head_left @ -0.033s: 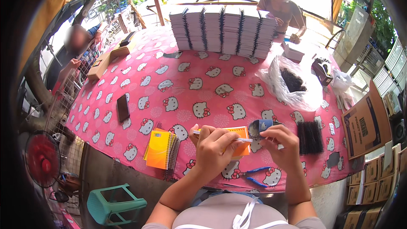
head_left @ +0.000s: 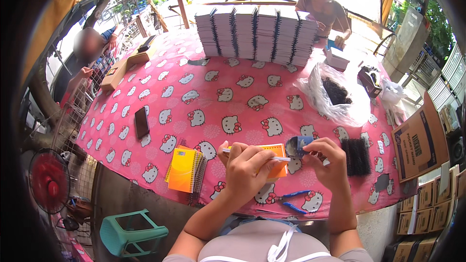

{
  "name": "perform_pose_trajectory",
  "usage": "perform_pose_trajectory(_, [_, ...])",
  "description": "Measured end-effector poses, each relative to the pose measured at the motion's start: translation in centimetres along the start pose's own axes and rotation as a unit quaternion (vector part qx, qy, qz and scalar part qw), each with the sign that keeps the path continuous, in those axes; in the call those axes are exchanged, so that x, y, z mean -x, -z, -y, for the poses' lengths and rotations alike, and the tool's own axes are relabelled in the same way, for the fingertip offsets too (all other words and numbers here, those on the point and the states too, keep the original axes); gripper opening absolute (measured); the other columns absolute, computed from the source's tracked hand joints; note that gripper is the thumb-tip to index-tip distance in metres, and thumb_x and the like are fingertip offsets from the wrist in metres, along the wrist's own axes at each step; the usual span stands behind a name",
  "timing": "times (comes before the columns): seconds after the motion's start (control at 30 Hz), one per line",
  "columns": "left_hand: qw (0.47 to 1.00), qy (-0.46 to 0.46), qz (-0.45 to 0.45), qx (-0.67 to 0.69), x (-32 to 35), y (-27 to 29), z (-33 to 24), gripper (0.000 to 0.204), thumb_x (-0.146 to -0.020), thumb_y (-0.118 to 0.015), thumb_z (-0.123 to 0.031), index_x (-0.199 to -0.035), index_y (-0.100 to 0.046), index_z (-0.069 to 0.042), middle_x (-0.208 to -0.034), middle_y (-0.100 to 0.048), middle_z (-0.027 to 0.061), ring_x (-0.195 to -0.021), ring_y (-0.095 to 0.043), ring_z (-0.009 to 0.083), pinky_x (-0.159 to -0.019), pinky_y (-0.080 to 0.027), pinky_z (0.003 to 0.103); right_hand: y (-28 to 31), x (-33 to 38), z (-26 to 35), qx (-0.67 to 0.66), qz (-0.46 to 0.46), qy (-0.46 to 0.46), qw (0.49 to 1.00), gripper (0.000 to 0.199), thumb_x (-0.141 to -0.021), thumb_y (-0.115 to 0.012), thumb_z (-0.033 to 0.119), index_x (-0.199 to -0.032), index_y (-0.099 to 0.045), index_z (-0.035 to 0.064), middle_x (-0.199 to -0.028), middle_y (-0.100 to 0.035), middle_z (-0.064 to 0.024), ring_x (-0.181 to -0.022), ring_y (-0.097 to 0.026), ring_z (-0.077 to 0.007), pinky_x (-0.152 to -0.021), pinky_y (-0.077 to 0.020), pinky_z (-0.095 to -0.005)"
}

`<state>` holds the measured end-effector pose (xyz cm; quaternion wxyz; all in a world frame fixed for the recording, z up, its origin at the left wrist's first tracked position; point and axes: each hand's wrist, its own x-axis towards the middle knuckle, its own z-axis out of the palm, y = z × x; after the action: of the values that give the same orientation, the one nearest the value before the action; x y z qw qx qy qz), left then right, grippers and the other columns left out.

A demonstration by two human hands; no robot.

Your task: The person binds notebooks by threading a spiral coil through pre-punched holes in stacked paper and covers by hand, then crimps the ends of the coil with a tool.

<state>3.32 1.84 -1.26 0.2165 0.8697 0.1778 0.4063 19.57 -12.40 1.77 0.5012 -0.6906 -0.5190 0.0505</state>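
My left hand (head_left: 247, 165) is closed round a thin pad (head_left: 280, 158), seen edge-on with its pale edge towards me. Beneath it lies an orange notebook (head_left: 277, 171) with punched holes along its top edge, partly covered by the hand. My right hand (head_left: 327, 157) is beside the pad's right end, fingers bent and thumb near the fingertips. Something small and dark shows at those fingertips, too unclear to name. Just behind them is a dark blue patch (head_left: 299, 144) on the pink tablecloth (head_left: 194, 104). Blue-handled pliers (head_left: 294, 202) lie near the front edge.
Spiral notebooks with yellow-orange covers (head_left: 183, 170) lie to the left, below a phone (head_left: 141, 122). Black binding coils (head_left: 356, 157) are on the right, near a plastic bag (head_left: 315, 87) and a carton (head_left: 420, 140). Tall book stacks (head_left: 242, 36) stand at the back; two people are beyond.
My right hand has shifted slightly to the right and away from the pad. My left hand keeps its hold. The person at the back right has moved a hand a little.
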Motion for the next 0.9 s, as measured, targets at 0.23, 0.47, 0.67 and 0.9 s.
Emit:
perform_pose_trajectory(0.23, [1.0,0.002,-0.012,-0.003,-0.5,0.5,-0.4,0.013,-0.074,-0.079,-0.021,-0.084,-0.073,-0.013,-0.082,-0.067,-0.0004,-0.082,-0.052,0.0185,-0.094,-0.027,0.042,1.1,-1.7,0.4,-0.087,0.169,-0.068,0.979,0.021,-0.077,-0.069,-0.005,-0.097,-0.068,0.002,-0.082,-0.063,-0.0063,-0.071,-0.061,-0.0118,-0.063,-0.0494,-0.0249])
perform_pose_trajectory(0.47, [0.999,0.018,-0.025,0.026,0.0,0.2,-0.4,0.023,-0.068,-0.082,-0.015,-0.089,-0.073,-0.012,-0.084,-0.068,0.0011,-0.082,-0.052,0.0205,-0.083,-0.037,0.036,-1.0,-0.9,0.5,0.109,0.085,0.13,0.982,0.018,-0.084,-0.07,0.011,-0.098,-0.06,0.006,-0.08,-0.061,-0.0086,-0.064,-0.062,-0.0237,-0.053,-0.0488,-0.0338])
perform_pose_trajectory(0.67, [1.0,-0.004,-0.025,0.005,-0.1,0.3,-0.4,0.025,-0.066,-0.082,-0.013,-0.089,-0.072,-0.011,-0.083,-0.069,0.0017,-0.082,-0.053,0.0207,-0.078,-0.04,0.035,-1.6,-0.6,0.9,0.201,0.113,0.147,0.962,0.029,-0.084,-0.068,0.011,-0.11,-0.057,0.0043,-0.1,-0.062,-0.0122,-0.071,-0.064,-0.026,-0.057,-0.0511,-0.0334])
perform_pose_trajectory(0.9, [0.999,-0.025,-0.02,0.036,0.0,-0.2,0.4,0.021,-0.07,-0.081,-0.025,-0.087,-0.071,-0.016,-0.086,-0.069,-0.0027,-0.084,-0.055,0.0179,-0.092,-0.027,0.045,4.7,-0.2,-14.1,0.27,0.144,-0.065,0.95,0.053,-0.077,-0.076,0.025,-0.12,-0.057,0.0033,-0.113,-0.062,-0.0182,-0.102,-0.062,-0.0338,-0.082,-0.0527,-0.0412])
